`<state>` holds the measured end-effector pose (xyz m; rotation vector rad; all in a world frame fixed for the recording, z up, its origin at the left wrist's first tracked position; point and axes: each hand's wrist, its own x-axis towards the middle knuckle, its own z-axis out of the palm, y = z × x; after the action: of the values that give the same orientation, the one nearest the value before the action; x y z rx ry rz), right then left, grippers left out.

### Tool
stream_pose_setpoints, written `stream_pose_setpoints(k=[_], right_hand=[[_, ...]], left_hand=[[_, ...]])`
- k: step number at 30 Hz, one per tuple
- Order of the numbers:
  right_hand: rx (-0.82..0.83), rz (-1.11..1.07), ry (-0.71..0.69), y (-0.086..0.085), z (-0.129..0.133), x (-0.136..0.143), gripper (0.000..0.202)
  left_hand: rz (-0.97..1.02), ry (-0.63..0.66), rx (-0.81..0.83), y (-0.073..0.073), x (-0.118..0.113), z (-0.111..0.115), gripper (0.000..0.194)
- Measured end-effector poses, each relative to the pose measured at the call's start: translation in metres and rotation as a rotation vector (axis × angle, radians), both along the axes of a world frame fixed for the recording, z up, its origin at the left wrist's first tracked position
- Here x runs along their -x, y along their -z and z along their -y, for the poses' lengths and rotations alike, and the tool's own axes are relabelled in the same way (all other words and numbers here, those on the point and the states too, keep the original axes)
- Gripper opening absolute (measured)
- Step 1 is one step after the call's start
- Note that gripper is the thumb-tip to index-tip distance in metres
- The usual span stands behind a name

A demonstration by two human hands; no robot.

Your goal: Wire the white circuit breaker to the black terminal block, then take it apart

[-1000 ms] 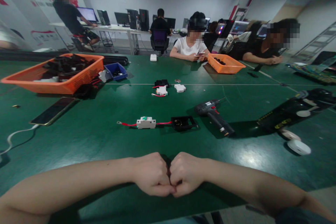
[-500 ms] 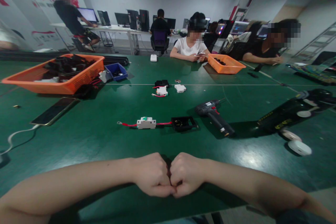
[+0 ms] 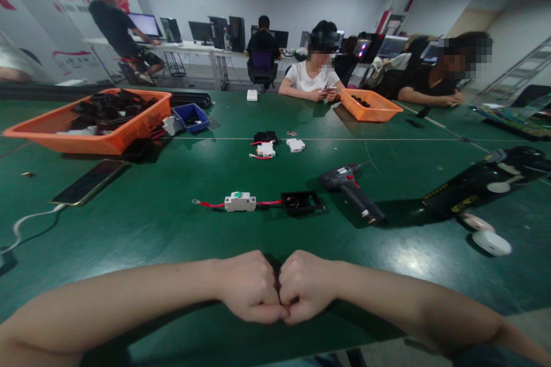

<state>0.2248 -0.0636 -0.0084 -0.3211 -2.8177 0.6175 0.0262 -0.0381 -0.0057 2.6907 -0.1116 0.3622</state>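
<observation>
My left hand (image 3: 253,287) and my right hand (image 3: 307,287) are closed into fists, knuckles touching, at the near side of the green table (image 3: 172,246). Nothing shows in either fist. Beyond them lies a white circuit breaker (image 3: 240,202) with a green toggle. One red wire (image 3: 210,205) leaves its left side and ends in a ring terminal. Another red wire (image 3: 269,203) runs right to a black plastic housing (image 3: 301,202). Right of that rests a dark cordless screwdriver (image 3: 353,190), its bit pointing away to the right.
Farther back lie more white breakers (image 3: 295,145) and a black part (image 3: 264,137). An orange basket (image 3: 150,126) of black parts, a blue bin (image 3: 191,118) and a charging phone (image 3: 91,182) are left. A black cylindrical object (image 3: 477,183) stands right. Several people sit beyond, near another orange basket (image 3: 370,110).
</observation>
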Motion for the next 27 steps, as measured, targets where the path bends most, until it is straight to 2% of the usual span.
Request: stream_pose_setpoints(k=[9, 11, 13, 15, 17, 20, 23, 27], right_hand=[[-0.033, 0.049, -0.013, 0.003, 0.000, 0.000, 0.030], [-0.043, 0.048, -0.008, 0.003, 0.000, 0.000, 0.030], [-0.054, 0.026, 0.026, 0.002, 0.001, -0.001, 0.032], [-0.063, -0.026, 0.073, 0.000, 0.003, -0.001, 0.035], [-0.051, -0.081, 0.105, -0.002, 0.004, 0.000, 0.037], [-0.008, -0.124, 0.101, -0.006, 0.004, 0.001, 0.040], [0.010, -0.128, 0.093, -0.008, 0.004, 0.002, 0.041], [0.007, -0.131, 0.086, -0.008, 0.003, 0.001, 0.039]], left_hand=[[-0.034, 0.014, 0.005, -0.002, 0.000, 0.001, 0.040], [-0.035, 0.025, 0.010, -0.009, 0.001, 0.000, 0.042], [-0.027, 0.019, 0.021, -0.023, 0.002, -0.006, 0.044], [-0.024, -0.020, 0.027, -0.044, 0.001, -0.016, 0.042], [-0.039, -0.096, 0.008, -0.066, -0.002, -0.031, 0.032], [-0.078, -0.263, -0.132, -0.089, -0.012, -0.058, 0.024], [-0.152, -0.306, -0.275, -0.092, -0.022, -0.085, 0.022], [-0.239, -0.336, -0.332, -0.083, -0.031, -0.110, 0.027]])
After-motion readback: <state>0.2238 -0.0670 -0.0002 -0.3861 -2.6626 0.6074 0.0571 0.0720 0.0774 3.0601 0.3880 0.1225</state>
